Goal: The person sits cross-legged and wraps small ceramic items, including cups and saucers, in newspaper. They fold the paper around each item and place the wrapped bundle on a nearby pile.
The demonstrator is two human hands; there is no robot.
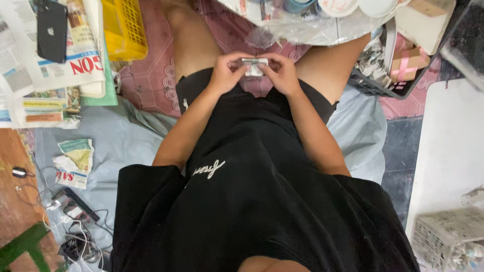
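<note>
A small folded strip of paper [254, 65], pale with grey print, sits pinched between both hands above the person's lap, level with the hem of the black shorts. The left hand [228, 71] closes on the strip's left end, thumb and forefinger curled tight over it; the right hand [283, 74] grips the right end the same way, fingers bent inward so only the middle of the strip shows between them. The two hands nearly touch at the knuckles, and the paper spans the narrow gap from one to the other.

Below the hands lie the black shorts [237, 116] and a black shirt [252, 211]; bare knees spread to either side. The person sits on a pale blue sheet [111, 136] laid over a pink patterned mat [146, 80].

Just beyond the hands is a clear plastic bag [297, 30] with round white lids [338, 6] past it. To the right stands a dark basket [375, 83] holding paper scraps and a small box with a pink ribbon [407, 63]. To the left, a yellow plastic crate [123, 27], spread newspapers [60, 60] with a black phone [51, 30] resting on them, and a crumpled newspaper piece [74, 161] on the sheet. Tangled cables [75, 226] lie at lower left, a white woven basket [443, 234] at lower right.
</note>
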